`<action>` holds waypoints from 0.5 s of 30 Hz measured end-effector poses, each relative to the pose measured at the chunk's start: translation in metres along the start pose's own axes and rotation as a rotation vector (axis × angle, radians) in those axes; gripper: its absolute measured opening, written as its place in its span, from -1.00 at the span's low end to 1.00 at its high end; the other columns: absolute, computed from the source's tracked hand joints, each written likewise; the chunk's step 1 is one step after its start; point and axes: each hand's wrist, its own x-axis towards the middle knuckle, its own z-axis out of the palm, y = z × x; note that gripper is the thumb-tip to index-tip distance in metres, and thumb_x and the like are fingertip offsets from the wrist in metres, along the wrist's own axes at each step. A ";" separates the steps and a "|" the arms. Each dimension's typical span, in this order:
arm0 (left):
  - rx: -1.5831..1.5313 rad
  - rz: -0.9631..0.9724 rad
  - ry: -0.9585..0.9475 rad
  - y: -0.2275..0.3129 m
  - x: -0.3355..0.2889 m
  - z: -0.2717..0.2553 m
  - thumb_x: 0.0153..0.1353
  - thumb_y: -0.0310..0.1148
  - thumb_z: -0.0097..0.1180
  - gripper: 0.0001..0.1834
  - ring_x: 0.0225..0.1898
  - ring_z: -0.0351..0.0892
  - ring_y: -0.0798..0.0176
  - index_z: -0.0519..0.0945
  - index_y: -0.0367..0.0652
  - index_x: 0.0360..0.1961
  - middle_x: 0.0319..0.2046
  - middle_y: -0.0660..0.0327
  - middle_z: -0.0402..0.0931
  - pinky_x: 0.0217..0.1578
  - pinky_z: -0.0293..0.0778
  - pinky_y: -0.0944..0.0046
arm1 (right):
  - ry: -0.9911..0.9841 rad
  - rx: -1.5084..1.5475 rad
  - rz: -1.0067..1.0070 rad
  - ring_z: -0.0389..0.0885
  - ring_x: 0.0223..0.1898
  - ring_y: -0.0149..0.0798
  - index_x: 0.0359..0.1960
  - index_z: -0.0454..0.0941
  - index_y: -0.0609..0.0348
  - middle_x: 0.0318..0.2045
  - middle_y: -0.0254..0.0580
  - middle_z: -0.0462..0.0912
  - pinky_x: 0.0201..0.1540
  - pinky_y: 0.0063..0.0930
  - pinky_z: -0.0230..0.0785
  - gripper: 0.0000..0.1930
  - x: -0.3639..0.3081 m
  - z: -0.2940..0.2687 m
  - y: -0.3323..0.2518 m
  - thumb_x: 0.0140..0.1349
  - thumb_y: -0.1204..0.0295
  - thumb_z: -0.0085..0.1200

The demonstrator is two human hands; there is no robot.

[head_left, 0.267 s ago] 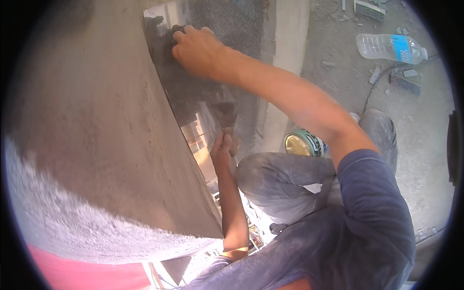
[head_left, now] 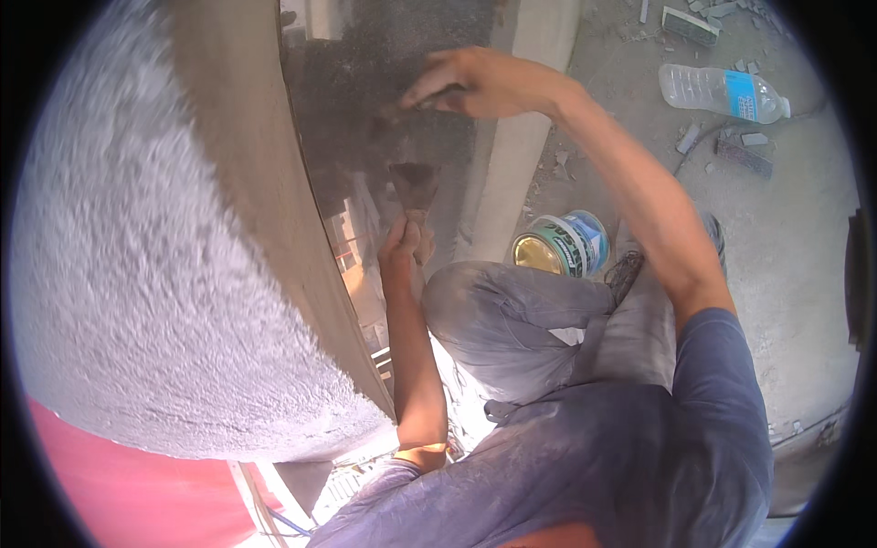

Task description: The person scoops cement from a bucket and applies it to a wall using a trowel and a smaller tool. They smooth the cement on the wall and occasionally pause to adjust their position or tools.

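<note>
My left hand (head_left: 402, 242) is closed round the handle of a putty knife (head_left: 415, 183), its wide blade pointing away from me over a dark, glossy slab (head_left: 352, 78). The slab reflects light and parts of the surroundings. Further off and to the right, my right hand (head_left: 484, 84) is over the slab's right side with its fingers bent together. Something dark shows between those fingers, but motion blur hides what it is.
A rough plastered wall (head_left: 155, 274) rises along the left. Right of the slab runs a pale ledge (head_left: 523, 128). By my knee a paint can (head_left: 571, 245) lies tilted. Beyond are a plastic bottle (head_left: 699, 89), a cable and broken tile pieces (head_left: 690, 26).
My right hand has lifted from the slab's far left and swung right, toward the ledge. My left hand keeps its grip on the putty knife. The view has shifted somewhat.
</note>
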 end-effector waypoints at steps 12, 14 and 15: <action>-0.101 0.106 -0.279 0.002 0.016 0.008 0.61 -0.33 0.21 -0.65 -0.26 0.55 0.46 0.70 -0.29 0.27 -0.17 0.37 0.66 -0.20 0.42 0.40 | -0.064 -0.110 0.090 0.60 0.33 -0.04 0.26 0.80 -0.31 0.28 -0.23 0.68 0.44 0.06 0.38 -0.52 -0.076 0.013 0.007 0.44 0.59 0.19; -0.083 0.124 -0.332 0.000 0.019 0.004 0.60 -0.33 0.22 -0.60 -0.26 0.55 0.47 0.68 -0.31 0.33 -0.16 0.37 0.67 -0.21 0.40 0.40 | -0.020 -0.238 0.077 0.60 0.33 -0.05 0.26 0.80 -0.34 0.28 -0.26 0.68 0.40 0.09 0.39 -0.52 -0.076 0.006 0.010 0.43 0.58 0.20; -0.051 0.116 -0.256 -0.001 0.019 0.005 0.60 -0.33 0.23 -0.57 -0.23 0.57 0.46 0.65 -0.31 0.37 -0.14 0.34 0.69 -0.18 0.43 0.40 | 0.001 -0.309 0.064 0.60 0.33 -0.07 0.25 0.80 -0.35 0.27 -0.28 0.68 0.37 0.07 0.41 -0.51 -0.076 0.001 0.010 0.42 0.58 0.20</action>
